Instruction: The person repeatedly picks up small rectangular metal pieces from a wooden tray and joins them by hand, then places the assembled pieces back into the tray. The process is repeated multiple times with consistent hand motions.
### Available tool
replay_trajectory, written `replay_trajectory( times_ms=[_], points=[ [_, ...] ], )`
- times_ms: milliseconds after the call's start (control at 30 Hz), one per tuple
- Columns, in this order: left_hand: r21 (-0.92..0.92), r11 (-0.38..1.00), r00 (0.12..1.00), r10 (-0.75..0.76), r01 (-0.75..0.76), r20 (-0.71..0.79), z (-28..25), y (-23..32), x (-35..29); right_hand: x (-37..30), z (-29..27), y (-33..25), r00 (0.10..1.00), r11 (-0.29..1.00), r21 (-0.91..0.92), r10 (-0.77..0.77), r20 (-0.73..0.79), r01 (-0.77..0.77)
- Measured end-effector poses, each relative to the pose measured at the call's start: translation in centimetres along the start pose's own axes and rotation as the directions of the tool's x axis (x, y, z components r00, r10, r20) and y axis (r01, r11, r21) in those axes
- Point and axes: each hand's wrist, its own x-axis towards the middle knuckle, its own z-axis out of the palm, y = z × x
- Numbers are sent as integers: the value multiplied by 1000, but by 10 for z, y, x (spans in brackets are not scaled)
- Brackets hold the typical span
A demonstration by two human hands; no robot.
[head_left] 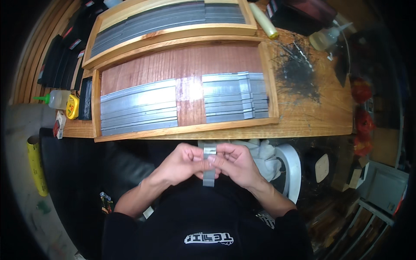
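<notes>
Between my two hands, in front of my chest, is a short, flat grey strip point(209, 178) with a shiny upper part. My left hand point(180, 165) pinches it from the left, and my right hand point(239, 165) from the right, both thumbs meeting over its middle. The fingers behind it are partly hidden. Just beyond my hands, a shallow wooden tray point(186, 131) rests at the bench's front edge. Grey flat strips point(138, 106) lie in rows on its left side, more strips point(223, 96) on its right. One short strip point(246, 96) lies crosswise over these.
Behind stands a second wooden tray point(173, 35) of grey strips. Black shavings point(298, 69) and a squeeze bottle point(325, 39) are on the right. At the left are a yellow tape measure point(73, 107) and a green-tipped bottle point(59, 99). A white curved armrest point(294, 169) is near my right arm.
</notes>
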Motion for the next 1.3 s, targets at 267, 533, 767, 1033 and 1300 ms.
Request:
replay_trajectory(
  times_ms=[267, 533, 767, 1033, 1300],
  points=[
    [-86, 995, 999, 42, -43, -9, -8, -7, 12, 20, -8, 22, 998, 996, 85, -34, -59, 39],
    [526, 797, 879, 443, -296, -176, 19, -25, -18, 5, 0, 2, 954, 875, -383, -294, 64, 295],
    [664, 620, 713, 677, -417, -184, 24, -51, -13, 9, -2, 3, 903, 779, -458, -391, 177, 428],
    [629, 602, 662, 728, -491, -179, 27, -59, -10, 9, -10, -2, 908, 763, -493, -338, 247, 419],
    [624, 622, 693, 700, -473, -172, 29, -57, -12, 10, -14, -4, 927, 809, -458, -275, 256, 367]
  ],
)
